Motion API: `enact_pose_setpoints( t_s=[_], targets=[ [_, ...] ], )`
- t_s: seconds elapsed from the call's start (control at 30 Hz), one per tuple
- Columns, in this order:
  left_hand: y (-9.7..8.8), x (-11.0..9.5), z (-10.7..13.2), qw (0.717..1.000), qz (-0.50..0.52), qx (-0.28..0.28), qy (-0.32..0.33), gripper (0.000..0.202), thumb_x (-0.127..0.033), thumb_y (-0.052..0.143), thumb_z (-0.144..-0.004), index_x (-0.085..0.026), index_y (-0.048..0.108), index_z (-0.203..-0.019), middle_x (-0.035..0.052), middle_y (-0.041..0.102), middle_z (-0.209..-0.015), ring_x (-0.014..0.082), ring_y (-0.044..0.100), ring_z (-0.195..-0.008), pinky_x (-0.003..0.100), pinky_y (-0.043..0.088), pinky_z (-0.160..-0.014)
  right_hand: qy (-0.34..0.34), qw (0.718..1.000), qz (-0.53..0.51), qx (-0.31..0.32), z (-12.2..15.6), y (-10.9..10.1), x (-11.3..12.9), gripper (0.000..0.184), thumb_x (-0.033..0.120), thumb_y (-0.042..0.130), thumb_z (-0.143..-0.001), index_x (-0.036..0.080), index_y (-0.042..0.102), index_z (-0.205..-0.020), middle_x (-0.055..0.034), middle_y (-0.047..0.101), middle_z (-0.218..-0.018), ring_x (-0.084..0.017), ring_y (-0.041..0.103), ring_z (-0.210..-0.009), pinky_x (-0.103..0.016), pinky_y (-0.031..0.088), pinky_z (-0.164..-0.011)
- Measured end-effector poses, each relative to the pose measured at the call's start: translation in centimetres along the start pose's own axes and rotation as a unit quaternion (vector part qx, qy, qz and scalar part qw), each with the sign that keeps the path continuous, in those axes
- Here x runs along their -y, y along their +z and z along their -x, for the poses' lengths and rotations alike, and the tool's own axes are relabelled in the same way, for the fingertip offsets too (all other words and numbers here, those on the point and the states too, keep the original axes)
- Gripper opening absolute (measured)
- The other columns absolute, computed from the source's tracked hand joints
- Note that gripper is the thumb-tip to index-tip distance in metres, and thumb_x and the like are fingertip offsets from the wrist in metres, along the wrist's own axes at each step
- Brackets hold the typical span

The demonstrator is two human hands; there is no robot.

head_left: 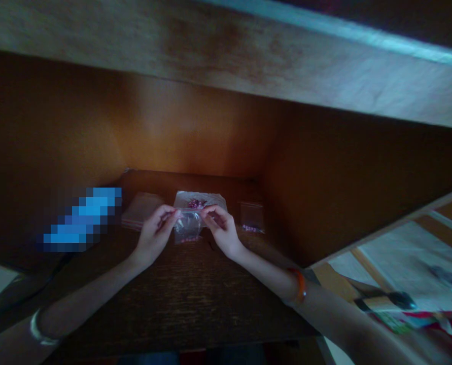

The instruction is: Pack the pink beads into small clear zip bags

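My left hand (156, 230) and my right hand (221, 228) meet over a dark wooden desk (180, 299), deep inside a shadowed alcove. Both pinch the top edge of a small clear plastic bag (187, 227) that hangs between them, with a few pink beads at its bottom. Behind it lies a larger clear bag (200, 202) with pink beads inside. My left wrist carries a silver bangle (39, 332), my right an orange one (300, 286).
Another small clear bag (251, 218) with beads lies to the right, and a flat clear packet (140, 209) lies to the left. A blurred blue object (83, 219) sits at far left. Wooden walls and an overhead shelf (248, 56) enclose the space. Papers (401, 263) lie lower right.
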State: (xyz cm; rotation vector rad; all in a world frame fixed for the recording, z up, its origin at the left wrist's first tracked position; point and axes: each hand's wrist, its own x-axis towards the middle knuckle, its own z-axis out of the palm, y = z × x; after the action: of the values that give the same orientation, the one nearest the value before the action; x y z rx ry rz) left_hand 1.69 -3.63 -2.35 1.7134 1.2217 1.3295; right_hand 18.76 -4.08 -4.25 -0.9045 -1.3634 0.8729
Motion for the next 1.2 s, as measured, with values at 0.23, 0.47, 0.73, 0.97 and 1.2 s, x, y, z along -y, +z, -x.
enact_pose_setpoints(
  t_s=[0.23, 0.47, 0.73, 0.97, 1.2],
  targets=[
    [0.4, 0.3, -0.1, 0.994, 0.084, 0.068, -0.022, 0.019, -0.035, 0.060, -0.076, -0.018, 0.060, -0.084, 0.0027, 0.068, -0.085, 0.0178, 0.064, -0.083, 0.030, 0.051, -0.076, 0.052, 0.996, -0.069, 0.039, 0.0, 0.3, -0.7, 0.010, 0.031, 0.063, -0.076, 0.022, 0.060, -0.078, 0.0009, 0.060, -0.079, -0.014, 0.057, -0.075, -0.032, 0.048, -0.076],
    [0.3, -0.1, 0.0, 0.995, 0.049, 0.081, -0.016, 0.021, -0.034, 0.058, -0.077, -0.017, 0.065, -0.087, 0.0036, 0.070, -0.086, 0.0184, 0.065, -0.082, 0.030, 0.052, -0.077, 0.061, 0.988, -0.047, 0.133, 0.5, 0.7, -1.1, 0.028, 0.021, 0.073, -0.064, 0.020, 0.060, -0.089, 0.0033, 0.061, -0.076, -0.011, 0.056, -0.065, -0.027, 0.050, -0.064],
    [0.3, 0.2, -0.1, 0.996, 0.062, 0.054, -0.023, 0.023, -0.037, 0.061, -0.075, -0.017, 0.066, -0.086, 0.0042, 0.071, -0.085, 0.0193, 0.066, -0.080, 0.031, 0.054, -0.073, 0.059, 0.988, -0.007, 0.143, 0.6, 0.5, -0.9, 0.011, 0.017, 0.067, -0.069, 0.019, 0.063, -0.079, 0.0023, 0.065, -0.075, -0.011, 0.059, -0.066, -0.027, 0.049, -0.065],
    [0.1, 0.0, -0.1, 0.996, 0.073, 0.046, -0.017, 0.020, -0.034, 0.061, -0.076, -0.017, 0.066, -0.085, 0.0040, 0.071, -0.085, 0.0175, 0.066, -0.076, 0.029, 0.055, -0.070, 0.051, 0.989, 0.026, 0.135, 0.5, 0.5, -1.3, 0.006, 0.022, 0.063, -0.075, 0.020, 0.065, -0.080, 0.0013, 0.066, -0.076, -0.012, 0.058, -0.065, -0.028, 0.049, -0.065],
    [0.2, -0.1, -0.1, 0.994, 0.090, 0.045, -0.031, 0.018, -0.034, 0.061, -0.075, -0.017, 0.064, -0.078, 0.0020, 0.070, -0.074, 0.0154, 0.065, -0.067, 0.026, 0.054, -0.063, 0.029, 0.999, -0.032, 0.025, 0.2, 0.4, -0.7, 0.009, 0.030, 0.059, -0.079, 0.023, 0.062, -0.083, 0.0014, 0.063, -0.080, -0.013, 0.059, -0.075, -0.028, 0.048, -0.073]
  ],
)
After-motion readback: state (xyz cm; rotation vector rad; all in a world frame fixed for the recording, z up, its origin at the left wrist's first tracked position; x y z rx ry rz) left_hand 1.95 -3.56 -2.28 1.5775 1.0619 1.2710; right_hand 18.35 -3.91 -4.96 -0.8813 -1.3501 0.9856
